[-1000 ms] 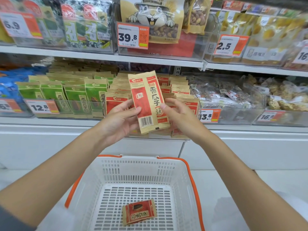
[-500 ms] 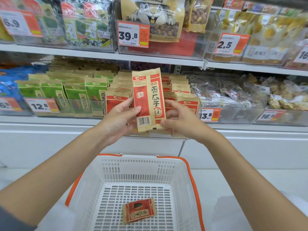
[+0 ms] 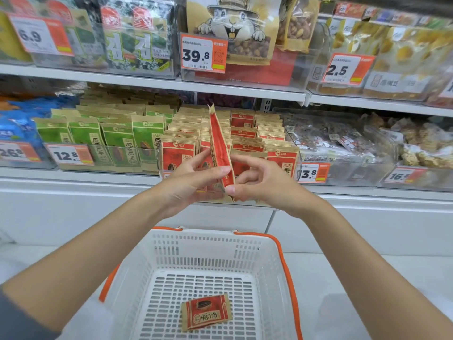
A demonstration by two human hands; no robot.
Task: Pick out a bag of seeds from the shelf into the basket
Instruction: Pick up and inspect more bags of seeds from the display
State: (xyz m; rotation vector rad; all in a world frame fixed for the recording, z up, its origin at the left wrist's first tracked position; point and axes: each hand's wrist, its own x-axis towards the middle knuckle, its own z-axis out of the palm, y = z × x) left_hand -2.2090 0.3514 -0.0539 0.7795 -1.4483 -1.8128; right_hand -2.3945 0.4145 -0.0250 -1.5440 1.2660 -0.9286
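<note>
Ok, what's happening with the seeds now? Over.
Left hand, right hand both pinching red seed bag, edge-on, before the shelf. Basket below holds one red packet already. Nothing in the way.

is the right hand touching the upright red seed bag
Touching. The head view shows the right hand pinching the lower edge of the seed bag.

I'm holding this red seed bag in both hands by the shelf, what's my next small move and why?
Probably lower the red seed bag toward the basket and release it. The left hand and right hand both pinch it, edge-on, in front of the shelf and above the basket's far rim; another red bag lies on its floor.
</note>
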